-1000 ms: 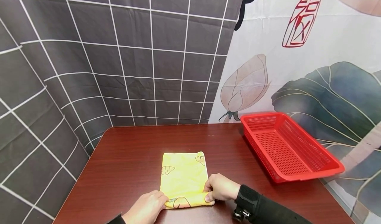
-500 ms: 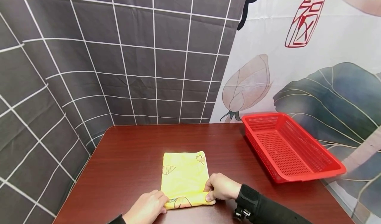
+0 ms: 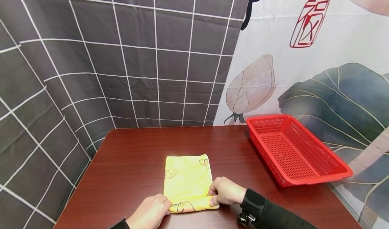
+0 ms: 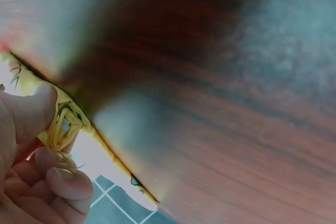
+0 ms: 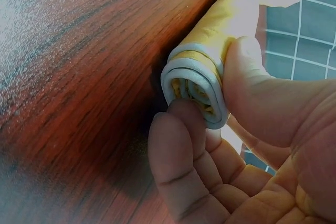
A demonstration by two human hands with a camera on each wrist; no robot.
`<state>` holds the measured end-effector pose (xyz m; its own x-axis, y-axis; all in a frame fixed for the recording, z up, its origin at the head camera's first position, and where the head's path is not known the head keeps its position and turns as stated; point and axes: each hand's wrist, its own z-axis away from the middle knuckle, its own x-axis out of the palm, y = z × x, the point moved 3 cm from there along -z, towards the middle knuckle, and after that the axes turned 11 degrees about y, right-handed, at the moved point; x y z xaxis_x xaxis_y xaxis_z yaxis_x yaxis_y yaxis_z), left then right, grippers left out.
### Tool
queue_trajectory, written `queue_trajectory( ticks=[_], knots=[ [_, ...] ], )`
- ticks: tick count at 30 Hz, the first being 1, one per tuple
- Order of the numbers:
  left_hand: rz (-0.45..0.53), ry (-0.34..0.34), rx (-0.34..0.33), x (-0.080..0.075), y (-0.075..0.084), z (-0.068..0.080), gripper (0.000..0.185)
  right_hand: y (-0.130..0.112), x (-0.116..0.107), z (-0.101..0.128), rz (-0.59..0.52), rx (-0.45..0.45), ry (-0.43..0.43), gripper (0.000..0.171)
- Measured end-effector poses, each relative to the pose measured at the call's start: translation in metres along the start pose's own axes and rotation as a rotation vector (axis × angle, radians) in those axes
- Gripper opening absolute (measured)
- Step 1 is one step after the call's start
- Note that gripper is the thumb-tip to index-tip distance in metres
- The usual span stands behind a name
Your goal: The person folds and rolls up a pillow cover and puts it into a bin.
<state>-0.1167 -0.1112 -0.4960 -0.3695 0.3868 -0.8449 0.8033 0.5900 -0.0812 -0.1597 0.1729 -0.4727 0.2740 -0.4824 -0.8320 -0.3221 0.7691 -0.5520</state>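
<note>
One yellow towel (image 3: pixel 187 181) lies on the dark wood counter (image 3: pixel 136 161), at 6 o'clock in the head view, its near edge rolled into a tight coil. Two hands work it: the left hand (image 3: pixel 150 211) pinches the roll's left end between thumb and curled fingers; the right hand (image 3: pixel 225 191) pinches the right end likewise. One red basket (image 3: pixel 296 149) sits at 3 o'clock, well apart from the towel.

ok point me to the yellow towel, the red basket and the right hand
yellow towel (image 3: pixel 186 178), head view, flat unrolled middle
red basket (image 3: pixel 316 183), head view, near rim
right hand (image 3: pixel 226 191), head view, back of the hand gripping the towel's rolled end
</note>
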Motion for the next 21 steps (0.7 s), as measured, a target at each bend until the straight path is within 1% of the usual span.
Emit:
queue_trajectory(
  ticks=[2,9,12,16,21],
  knots=[
    [0.003,-0.006,-0.006,-0.0003,-0.0005,-0.0010,0.022,-0.0007,-0.0004,0.0001,0.000,0.006,-0.001,0.013],
    [0.040,-0.076,-0.047,-0.0007,-0.0014,-0.0044,0.019,-0.0020,-0.0009,0.0013,-0.009,0.009,0.004,0.013],
    [0.037,-0.085,-0.052,-0.0007,-0.0017,-0.0045,0.018,-0.0014,-0.0010,0.0019,-0.023,0.010,0.015,0.014],
    [0.038,-0.098,-0.058,-0.0001,-0.0019,-0.0044,0.017,-0.0007,-0.0009,0.0028,-0.045,0.008,0.024,0.017],
    [0.056,-0.128,-0.086,0.0016,-0.0025,-0.0050,0.018,0.0004,-0.0009,0.0036,-0.040,0.002,0.040,0.024]
  ],
)
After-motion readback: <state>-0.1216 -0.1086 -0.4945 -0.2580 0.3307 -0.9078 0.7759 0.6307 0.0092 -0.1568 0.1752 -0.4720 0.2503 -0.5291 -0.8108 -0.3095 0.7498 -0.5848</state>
